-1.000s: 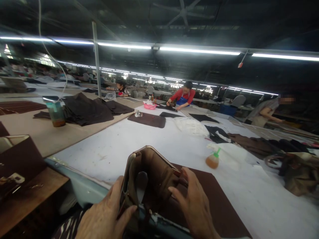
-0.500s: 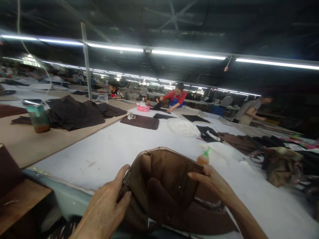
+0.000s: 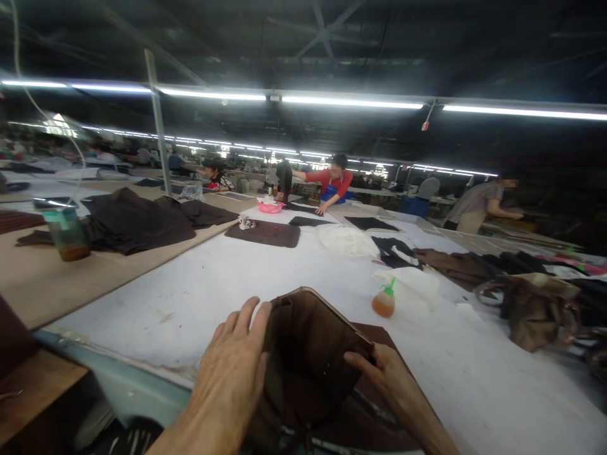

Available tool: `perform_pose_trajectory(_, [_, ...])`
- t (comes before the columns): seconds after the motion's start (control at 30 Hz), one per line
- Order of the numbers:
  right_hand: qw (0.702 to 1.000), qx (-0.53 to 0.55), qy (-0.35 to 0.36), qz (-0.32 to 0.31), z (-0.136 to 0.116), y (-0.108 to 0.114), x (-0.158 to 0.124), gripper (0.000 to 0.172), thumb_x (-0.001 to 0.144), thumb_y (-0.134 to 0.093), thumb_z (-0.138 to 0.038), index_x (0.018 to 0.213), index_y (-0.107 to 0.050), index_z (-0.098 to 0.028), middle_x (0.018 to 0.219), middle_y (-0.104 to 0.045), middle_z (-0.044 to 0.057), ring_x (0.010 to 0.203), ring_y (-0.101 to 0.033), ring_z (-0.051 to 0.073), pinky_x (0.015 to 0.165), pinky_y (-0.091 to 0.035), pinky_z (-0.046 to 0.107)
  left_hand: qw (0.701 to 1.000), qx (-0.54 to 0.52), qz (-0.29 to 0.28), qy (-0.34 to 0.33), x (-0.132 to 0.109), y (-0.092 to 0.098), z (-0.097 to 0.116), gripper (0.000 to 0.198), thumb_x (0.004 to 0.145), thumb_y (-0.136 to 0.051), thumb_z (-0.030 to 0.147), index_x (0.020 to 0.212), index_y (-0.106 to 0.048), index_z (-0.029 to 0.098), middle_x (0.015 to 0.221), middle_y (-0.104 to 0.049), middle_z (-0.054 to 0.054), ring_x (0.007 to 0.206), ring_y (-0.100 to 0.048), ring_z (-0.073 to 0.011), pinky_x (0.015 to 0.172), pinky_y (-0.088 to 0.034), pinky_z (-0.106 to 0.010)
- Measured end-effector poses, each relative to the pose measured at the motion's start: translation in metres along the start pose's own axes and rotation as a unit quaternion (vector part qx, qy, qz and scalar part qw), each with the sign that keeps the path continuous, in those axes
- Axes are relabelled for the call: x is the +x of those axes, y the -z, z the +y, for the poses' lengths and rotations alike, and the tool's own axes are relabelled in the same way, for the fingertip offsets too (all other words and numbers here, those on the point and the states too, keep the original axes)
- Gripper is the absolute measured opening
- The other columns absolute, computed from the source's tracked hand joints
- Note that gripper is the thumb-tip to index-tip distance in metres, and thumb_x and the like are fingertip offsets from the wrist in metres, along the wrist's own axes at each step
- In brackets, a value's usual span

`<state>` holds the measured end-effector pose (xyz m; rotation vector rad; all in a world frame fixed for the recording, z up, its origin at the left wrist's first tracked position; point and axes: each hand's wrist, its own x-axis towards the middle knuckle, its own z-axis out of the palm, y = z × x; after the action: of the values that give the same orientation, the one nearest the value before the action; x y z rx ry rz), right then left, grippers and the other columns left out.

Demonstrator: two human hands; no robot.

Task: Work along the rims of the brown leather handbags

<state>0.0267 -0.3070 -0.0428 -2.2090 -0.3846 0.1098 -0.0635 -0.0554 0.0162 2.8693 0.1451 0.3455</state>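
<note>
A brown fabric bag (image 3: 317, 354) with a stiff rim gapes toward me at the front edge of the white table. My left hand (image 3: 232, 366) grips its left side near the rim, fingers outside and partly hidden. On the right side, my right hand (image 3: 386, 376) pinches the rim between thumb and fingers. Brown material (image 3: 379, 335) lies behind and beneath the bag, with a strip of clear wrapping by the right wrist. A small squeeze bottle (image 3: 383, 304) with a green nozzle and amber liquid stands beyond my right hand.
A jar (image 3: 67, 237) and dark cloth (image 3: 137, 218) sit on the left board. Ahead lie a brown panel (image 3: 263, 234) and a pink basin (image 3: 270, 206). Another bag (image 3: 533, 316) stands at right. A co-worker in red (image 3: 334, 180) leans over the table, holding dark material.
The bag's opening has narrowed and tilted as both hands came closer together. My left hand moved up and right. The squeeze bottle is now fully uncovered. The co-worker has lifted a dark piece.
</note>
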Motion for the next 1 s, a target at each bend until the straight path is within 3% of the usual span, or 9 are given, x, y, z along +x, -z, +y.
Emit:
perform_pose_trajectory(0.17, [1.000, 0.008, 0.018, -0.009, -0.007, 0.002, -0.003, 0.033, 0.073, -0.057, -0.043, 0.092, -0.066, -0.017, 0.087, -0.066, 0.004, 0.086, -0.058, 0.027, 0.075, -0.045, 0.031, 0.982, -0.116, -0.034, -0.146, 0.059, 0.002, 0.026, 0.040, 0.070, -0.049, 0.008, 0.107, -0.053, 0.019, 0.119, -0.048, -0.006, 0.108, -0.044, -0.0235, 0.094, -0.040, -0.037])
perform_pose_trajectory(0.37, [1.000, 0.005, 0.019, -0.023, -0.001, 0.008, 0.002, 0.028, 0.074, -0.058, -0.039, 0.091, -0.065, -0.018, 0.080, -0.066, 0.002, 0.081, -0.058, 0.025, 0.077, -0.045, 0.031, 0.932, -0.229, -0.075, -0.269, 0.112, -0.024, 0.023, 0.021, 0.064, -0.052, 0.007, 0.082, -0.053, 0.018, 0.099, -0.052, -0.002, 0.089, -0.050, -0.0169, 0.083, -0.042, -0.029])
perform_pose_trajectory(0.63, [0.998, 0.058, 0.033, -0.017, 0.003, 0.012, 0.009, 0.037, 0.072, -0.059, -0.042, 0.099, -0.067, -0.017, 0.082, -0.067, 0.003, 0.080, -0.059, 0.026, 0.074, -0.047, 0.031, 0.919, -0.243, -0.036, -0.307, 0.118, -0.042, 0.017, 0.024, 0.063, -0.045, 0.004, 0.081, -0.043, 0.019, 0.095, -0.050, 0.000, 0.084, -0.049, -0.0141, 0.078, -0.040, -0.026])
perform_pose_trajectory(1.0, [0.997, 0.047, -0.002, 0.053, 0.003, 0.009, 0.005, 0.043, 0.071, -0.059, -0.044, 0.106, -0.063, -0.018, 0.096, -0.066, 0.006, 0.093, -0.058, 0.026, 0.078, -0.047, 0.031, 0.931, -0.189, -0.037, -0.310, 0.120, -0.039, 0.021, 0.034, 0.066, -0.041, 0.003, 0.093, -0.046, 0.022, 0.102, -0.050, 0.000, 0.089, -0.052, -0.0150, 0.082, -0.041, -0.025])
